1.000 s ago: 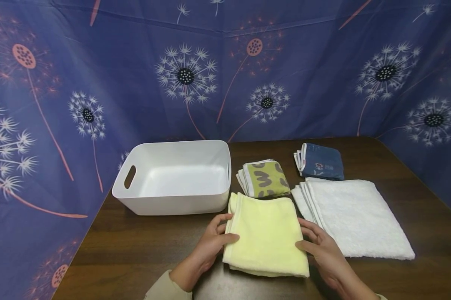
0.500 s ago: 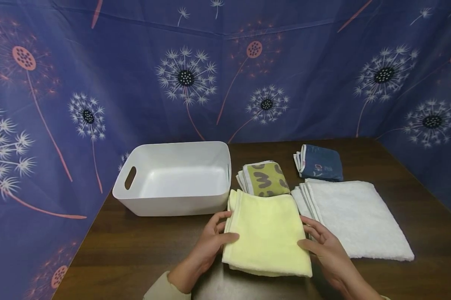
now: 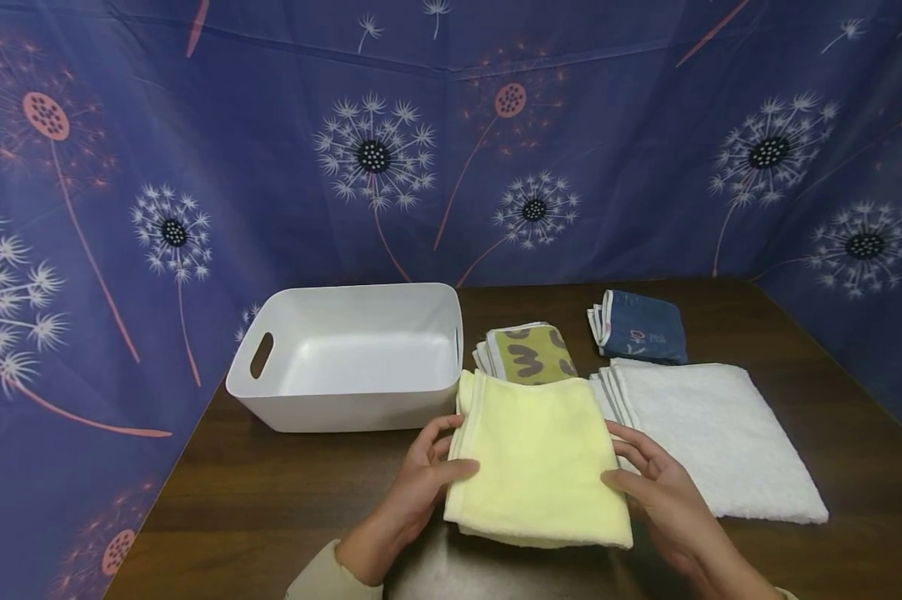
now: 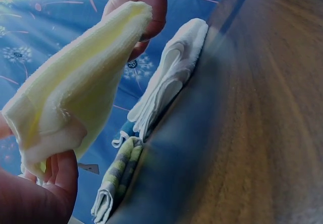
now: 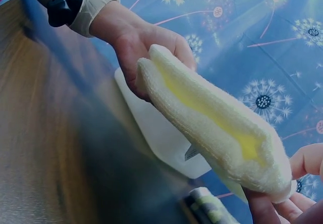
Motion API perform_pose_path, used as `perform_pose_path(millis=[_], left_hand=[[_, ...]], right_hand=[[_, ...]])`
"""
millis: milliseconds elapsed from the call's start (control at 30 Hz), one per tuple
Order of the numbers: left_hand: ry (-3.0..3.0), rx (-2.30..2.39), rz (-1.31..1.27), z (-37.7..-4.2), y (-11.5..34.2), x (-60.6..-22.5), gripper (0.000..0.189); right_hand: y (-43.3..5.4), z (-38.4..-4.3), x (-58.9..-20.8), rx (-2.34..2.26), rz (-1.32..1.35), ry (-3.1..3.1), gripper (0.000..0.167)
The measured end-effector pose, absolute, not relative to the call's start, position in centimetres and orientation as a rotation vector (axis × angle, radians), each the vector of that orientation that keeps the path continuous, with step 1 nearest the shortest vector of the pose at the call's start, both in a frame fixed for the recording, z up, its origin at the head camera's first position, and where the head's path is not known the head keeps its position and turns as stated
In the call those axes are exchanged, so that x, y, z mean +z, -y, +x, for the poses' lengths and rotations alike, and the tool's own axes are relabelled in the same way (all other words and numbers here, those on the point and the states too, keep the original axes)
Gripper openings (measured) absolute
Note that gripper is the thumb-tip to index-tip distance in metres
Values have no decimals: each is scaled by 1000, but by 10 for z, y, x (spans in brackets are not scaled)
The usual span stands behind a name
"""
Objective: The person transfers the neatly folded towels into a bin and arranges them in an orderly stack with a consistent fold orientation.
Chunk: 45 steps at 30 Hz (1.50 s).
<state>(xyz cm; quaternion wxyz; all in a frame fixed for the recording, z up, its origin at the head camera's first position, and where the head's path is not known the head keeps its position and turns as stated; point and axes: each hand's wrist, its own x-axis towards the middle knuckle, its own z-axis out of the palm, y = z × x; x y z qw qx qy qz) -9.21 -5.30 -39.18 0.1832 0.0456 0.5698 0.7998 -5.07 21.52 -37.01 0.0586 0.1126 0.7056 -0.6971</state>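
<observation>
A folded pale yellow towel (image 3: 537,467) is held up between both hands, raised off the table as the wrist views show. At its left edge my left hand (image 3: 421,479) pinches it, thumb on top and fingers beneath. My right hand (image 3: 657,492) grips the opposite edge the same way. In the left wrist view the towel (image 4: 75,88) hangs in soft folded layers. The right wrist view shows its near fold (image 5: 217,128) sagging open a little, with a small tag (image 5: 191,152) below.
A white bin (image 3: 346,412) with handle holes stands behind left. Behind the yellow towel lies a folded green patterned towel (image 3: 529,354). A folded navy towel (image 3: 642,325) and a larger white towel (image 3: 721,442) lie right on the wooden table (image 3: 218,517).
The yellow towel has risen slightly and shifted a little away, covering more of the green towel. My right hand has moved slightly right; both hands keep their hold.
</observation>
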Motion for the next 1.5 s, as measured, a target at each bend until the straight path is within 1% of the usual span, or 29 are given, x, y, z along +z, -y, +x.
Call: perform_pose_path(millis=[400, 700, 967, 1200, 1500], left_hand=[[-1609, 2282, 190, -93, 52, -380, 58], [-1616, 2303, 233, -93, 56, -374, 54], [-1618, 2327, 273, -95, 56, -368, 56], [-1606, 2331, 275, -97, 61, -361, 57], [-1611, 2310, 300, -101, 66, -355, 54]], right_hand=[[-219, -54, -358, -2214, 260, -2072, 63], [-216, -55, -350, -2228, 234, -2076, 61], [-214, -54, -344, -2281, 162, -2049, 58], [-210, -59, -336, -2235, 230, -2059, 62], [-209, -63, -332, -2266, 168, -2048, 59]])
